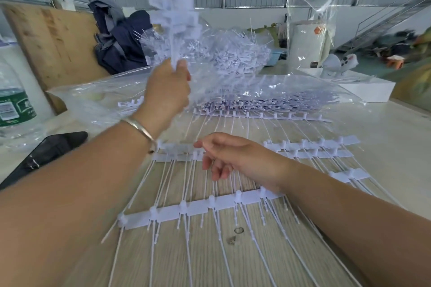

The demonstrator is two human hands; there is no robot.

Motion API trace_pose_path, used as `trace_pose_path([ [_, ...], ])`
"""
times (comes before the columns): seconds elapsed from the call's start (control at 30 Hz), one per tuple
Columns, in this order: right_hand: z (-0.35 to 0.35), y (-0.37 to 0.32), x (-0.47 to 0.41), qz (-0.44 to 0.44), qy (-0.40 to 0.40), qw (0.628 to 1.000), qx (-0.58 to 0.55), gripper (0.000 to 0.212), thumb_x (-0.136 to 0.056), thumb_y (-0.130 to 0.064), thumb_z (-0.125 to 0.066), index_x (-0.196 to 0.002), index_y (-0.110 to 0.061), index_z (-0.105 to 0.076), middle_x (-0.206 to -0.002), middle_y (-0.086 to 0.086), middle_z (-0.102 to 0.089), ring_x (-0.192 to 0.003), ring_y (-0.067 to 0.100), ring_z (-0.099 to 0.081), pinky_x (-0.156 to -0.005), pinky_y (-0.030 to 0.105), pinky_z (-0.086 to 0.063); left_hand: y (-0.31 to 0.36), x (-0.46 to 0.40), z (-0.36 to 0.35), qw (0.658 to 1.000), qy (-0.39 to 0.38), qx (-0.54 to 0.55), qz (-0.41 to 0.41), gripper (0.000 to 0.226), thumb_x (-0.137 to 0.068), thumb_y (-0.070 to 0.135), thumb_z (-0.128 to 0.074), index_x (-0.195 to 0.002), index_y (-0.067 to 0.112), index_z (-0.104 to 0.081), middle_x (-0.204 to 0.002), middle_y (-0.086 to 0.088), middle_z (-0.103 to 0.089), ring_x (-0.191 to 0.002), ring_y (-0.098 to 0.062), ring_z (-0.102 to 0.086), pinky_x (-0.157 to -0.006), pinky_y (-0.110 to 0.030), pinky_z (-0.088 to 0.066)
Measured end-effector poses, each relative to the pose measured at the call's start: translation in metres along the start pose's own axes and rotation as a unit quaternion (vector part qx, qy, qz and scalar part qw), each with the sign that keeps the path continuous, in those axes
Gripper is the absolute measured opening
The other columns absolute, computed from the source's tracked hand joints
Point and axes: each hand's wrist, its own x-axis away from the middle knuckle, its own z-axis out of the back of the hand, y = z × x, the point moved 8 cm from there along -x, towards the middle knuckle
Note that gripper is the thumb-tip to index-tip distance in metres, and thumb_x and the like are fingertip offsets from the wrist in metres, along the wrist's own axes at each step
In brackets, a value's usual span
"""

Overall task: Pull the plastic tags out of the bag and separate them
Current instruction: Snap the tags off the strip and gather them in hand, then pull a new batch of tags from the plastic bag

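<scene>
The bunch of tags (173, 16) held up in the left hand (166, 89) is smeared by motion blur, so its flat white heads and thin stems run together and cannot be counted. That hand is closed in a fist around the stems, raised in front of the clear plastic bag (233, 72), whose crinkled, glossy film lies open on the desk (384, 147) and half veils a dense heap of more white tags inside. The right hand (235, 158) hangs loosely open, fingers curled downward, just above a strip of tags (186, 211) lying flat on the pale wood-grain surface; it grips nothing. Several such strips, each a row of rectangular plates joined side by side with long slender tails, lie spread between the bag and the viewer. A metal bangle (137, 127) circles the left wrist. At the left edge, a water bottle (14, 100) is cut off.
</scene>
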Motion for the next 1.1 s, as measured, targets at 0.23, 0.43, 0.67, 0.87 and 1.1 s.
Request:
trace_pose_path([
  [0.23,0.000,-0.001,-0.001,-0.002,-0.010,1.000,0.025,0.028,-0.097,-0.027,-0.052,-0.121,-0.015,-0.059,-0.091,0.001,-0.064,-0.075,0.012,-0.060,-0.072,0.024,-0.046,-0.043,-0.071,0.088,0.968,0.077,-0.233,0.045,0.029,-0.084,0.028,-0.055,-0.061,0.018,-0.042,-0.058,-0.005,-0.041,-0.060,-0.027,-0.041,-0.058,-0.031,-0.034],
  [0.43,0.001,-0.001,0.000,-0.001,-0.007,1.000,0.021,0.024,-0.095,-0.021,-0.056,-0.116,-0.011,-0.063,-0.088,-0.001,-0.064,-0.074,0.011,-0.059,-0.072,0.024,-0.044,-0.087,-0.068,0.080,0.918,-0.078,-0.368,0.130,0.014,-0.085,0.003,-0.067,-0.095,-0.004,-0.059,-0.110,-0.025,-0.060,-0.087,-0.033,-0.057,-0.072,-0.032,-0.051],
  [0.67,0.018,-0.015,0.003,0.041,0.042,0.998,0.011,0.017,-0.092,-0.012,-0.060,-0.106,-0.009,-0.069,-0.080,0.001,-0.068,-0.070,0.013,-0.063,-0.067,0.022,-0.051,-0.053,-0.061,0.095,0.916,0.059,-0.398,-0.013,0.042,-0.081,-0.003,-0.052,-0.118,0.010,-0.066,-0.122,-0.017,-0.061,-0.109,-0.038,-0.057,-0.095,-0.044,-0.047],
  [0.87,0.066,-0.039,0.012,0.038,0.119,0.960,0.249,0.014,-0.081,-0.012,-0.072,-0.095,-0.016,-0.071,-0.089,-0.002,-0.069,-0.082,0.014,-0.064,-0.072,0.022,-0.047,-0.012,-0.027,0.029,0.926,-0.043,-0.338,-0.160,0.023,-0.083,0.004,-0.056,-0.087,0.021,-0.070,-0.097,0.000,-0.062,-0.090,-0.021,-0.059,-0.080,-0.030,-0.047],
  [1.1,0.026,-0.018,0.029,-0.111,-0.170,0.901,0.383,0.030,-0.068,-0.024,-0.085,-0.093,-0.021,-0.068,-0.082,-0.010,-0.061,-0.070,0.000,-0.055,-0.062,0.014,-0.042,0.016,0.040,-0.040,0.931,-0.274,-0.198,-0.140,0.024,-0.082,0.006,-0.059,-0.074,0.026,-0.071,-0.065,0.010,-0.068,-0.057,-0.004,-0.064,-0.058,-0.016,-0.047],
])
